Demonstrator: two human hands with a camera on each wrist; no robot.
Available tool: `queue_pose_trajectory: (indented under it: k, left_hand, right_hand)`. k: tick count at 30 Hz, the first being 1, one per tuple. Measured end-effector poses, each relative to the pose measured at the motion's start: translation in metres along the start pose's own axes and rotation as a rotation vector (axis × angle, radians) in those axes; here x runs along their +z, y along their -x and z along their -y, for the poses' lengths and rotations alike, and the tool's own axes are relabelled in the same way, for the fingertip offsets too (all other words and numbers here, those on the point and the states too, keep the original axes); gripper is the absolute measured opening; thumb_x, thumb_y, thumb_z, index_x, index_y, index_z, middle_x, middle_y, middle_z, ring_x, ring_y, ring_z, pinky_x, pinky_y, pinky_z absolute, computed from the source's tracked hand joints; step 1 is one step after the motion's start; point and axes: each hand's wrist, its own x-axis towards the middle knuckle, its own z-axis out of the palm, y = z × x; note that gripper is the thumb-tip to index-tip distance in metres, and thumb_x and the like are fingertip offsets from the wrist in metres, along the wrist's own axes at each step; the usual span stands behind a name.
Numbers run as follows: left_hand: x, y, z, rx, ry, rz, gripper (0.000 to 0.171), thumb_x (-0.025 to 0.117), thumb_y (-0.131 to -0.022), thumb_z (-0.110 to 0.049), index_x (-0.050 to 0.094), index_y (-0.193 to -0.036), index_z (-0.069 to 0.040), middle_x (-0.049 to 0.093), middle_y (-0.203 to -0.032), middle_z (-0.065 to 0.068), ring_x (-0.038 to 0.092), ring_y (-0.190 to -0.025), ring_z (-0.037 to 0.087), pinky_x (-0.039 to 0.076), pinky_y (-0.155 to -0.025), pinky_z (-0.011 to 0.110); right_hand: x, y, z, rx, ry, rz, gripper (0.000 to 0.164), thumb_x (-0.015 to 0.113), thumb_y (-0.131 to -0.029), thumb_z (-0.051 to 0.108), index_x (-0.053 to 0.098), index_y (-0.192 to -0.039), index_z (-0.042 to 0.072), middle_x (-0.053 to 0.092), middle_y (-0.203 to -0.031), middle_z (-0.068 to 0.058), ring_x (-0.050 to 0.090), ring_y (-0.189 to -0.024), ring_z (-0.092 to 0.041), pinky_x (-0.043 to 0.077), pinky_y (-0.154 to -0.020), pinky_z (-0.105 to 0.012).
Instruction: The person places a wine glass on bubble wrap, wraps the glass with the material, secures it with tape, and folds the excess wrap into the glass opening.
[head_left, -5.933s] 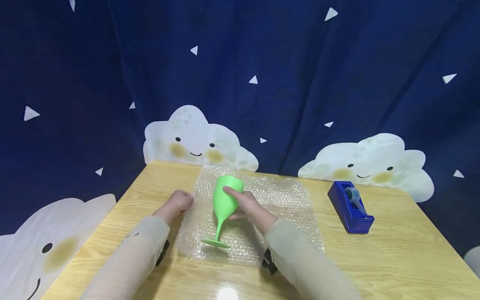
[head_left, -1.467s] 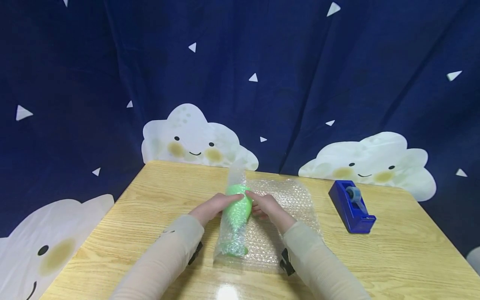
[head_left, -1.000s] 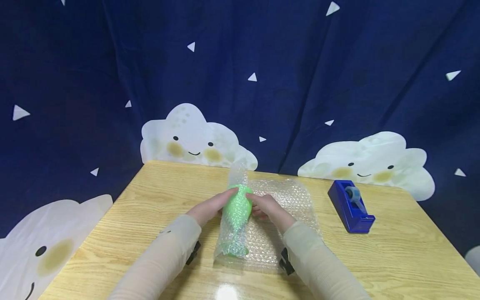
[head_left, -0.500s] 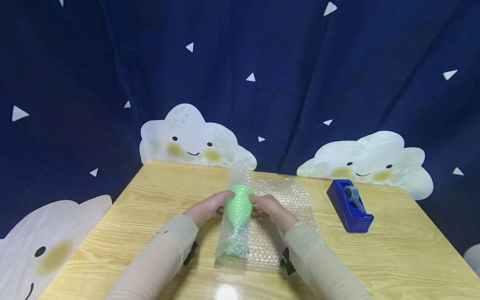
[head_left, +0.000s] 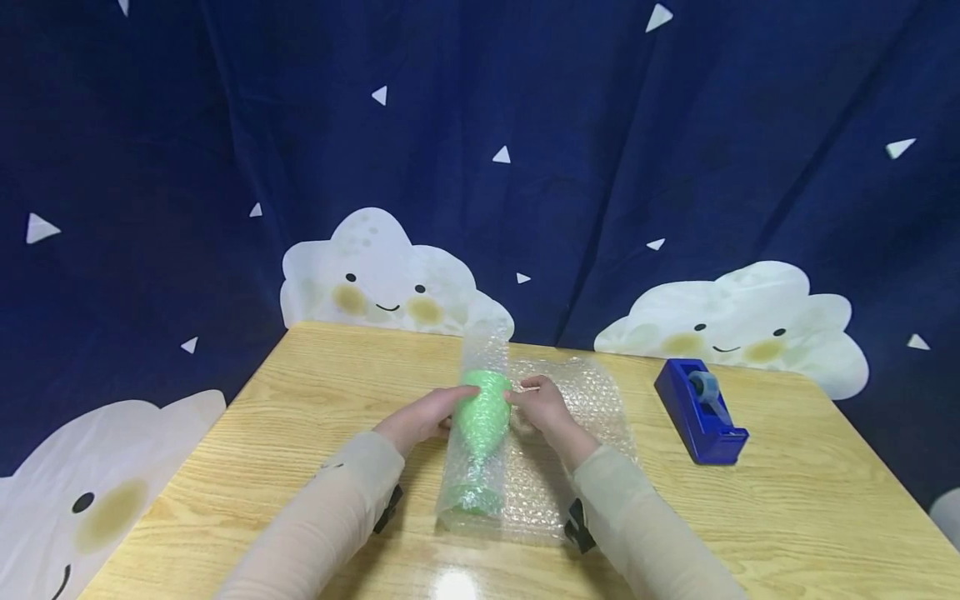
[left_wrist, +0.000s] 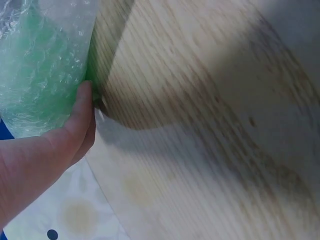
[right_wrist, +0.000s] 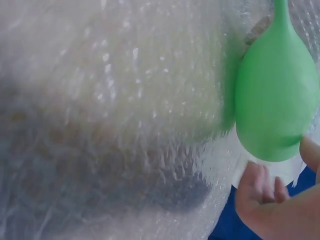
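Note:
A light green goblet [head_left: 483, 421] lies on a sheet of bubble wrap [head_left: 573, 417], its bowl away from me and its foot nearer. One layer of the wrap covers its top and left side. My left hand [head_left: 423, 414] grips the covered bowl from the left, thumb over the top; in the left wrist view the hand [left_wrist: 55, 155] lies along the wrap's side. My right hand [head_left: 543, 406] touches the bowl's right edge with the thumb, its other fingers lifted off. In the right wrist view the bowl's right side [right_wrist: 275, 95] is bare, with those fingers loosely bent near the rim.
Right of the goblet the sheet lies flat on the wooden table [head_left: 795, 500]. A blue tape dispenser [head_left: 697, 417] with clear tape stands farther right. Behind the table hangs a dark blue curtain [head_left: 450, 183] with clouds on it.
The bare goblet, held in my right hand earlier, now lies under the folded-over left part of the sheet. Lately it has shifted slightly right, and my right fingers have come off its side.

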Motion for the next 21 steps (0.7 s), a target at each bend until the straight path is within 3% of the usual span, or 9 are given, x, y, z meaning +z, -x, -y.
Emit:
queue_pose_trajectory:
  k: [5,11,16,18,21]
  left_hand:
    - [0.003,-0.002,-0.001,-0.013,0.009,-0.01,0.061,0.049,-0.092,-0.04,0.043,-0.133,0.005,0.056,-0.122,0.021,0.058,-0.105,0.03,0.05,-0.093,0.043]
    - [0.006,-0.003,-0.004,-0.021,0.005,-0.001,0.061,0.049,-0.092,-0.041,0.044,-0.133,0.004,0.055,-0.124,0.021,0.058,-0.108,0.031,0.049,-0.094,0.043]
    - [0.008,-0.002,-0.006,-0.035,-0.015,-0.015,0.063,0.051,-0.09,-0.042,0.044,-0.133,0.004,0.054,-0.126,0.02,0.059,-0.106,0.028,0.05,-0.092,0.041]
    - [0.009,-0.002,-0.006,-0.044,-0.022,-0.031,0.069,0.053,-0.089,-0.043,0.038,-0.136,0.006,0.048,-0.131,0.02,0.057,-0.106,0.028,0.049,-0.092,0.042]
    - [0.009,0.0,-0.008,-0.048,-0.04,-0.042,0.076,0.054,-0.088,-0.044,0.032,-0.139,0.007,0.043,-0.134,0.022,0.055,-0.108,0.029,0.048,-0.094,0.043]
  right_hand:
    - [0.0,0.002,0.008,-0.17,0.129,-0.092,0.026,0.068,-0.081,0.005,0.057,-0.102,-0.006,0.058,-0.092,-0.015,0.056,-0.085,-0.024,0.049,-0.069,-0.029]
    - [-0.001,0.009,0.016,-0.317,0.334,-0.118,0.015,0.065,-0.081,0.003,0.067,-0.095,-0.002,0.063,-0.082,-0.011,0.058,-0.076,-0.021,0.048,-0.068,-0.031]
    - [0.0,0.013,0.018,-0.342,0.546,-0.13,0.013,0.061,-0.084,0.007,0.073,-0.091,0.007,0.071,-0.088,-0.007,0.062,-0.075,-0.018,0.049,-0.059,-0.031]
    - [0.001,0.013,0.019,-0.337,0.603,-0.13,0.015,0.059,-0.084,0.009,0.074,-0.087,0.012,0.071,-0.088,-0.004,0.06,-0.07,-0.014,0.046,-0.053,-0.027]
    - [0.0,0.014,0.022,-0.326,0.631,-0.106,0.02,0.053,-0.084,0.008,0.065,-0.067,0.011,0.062,-0.067,-0.001,0.047,-0.056,-0.012,0.034,-0.045,-0.024]
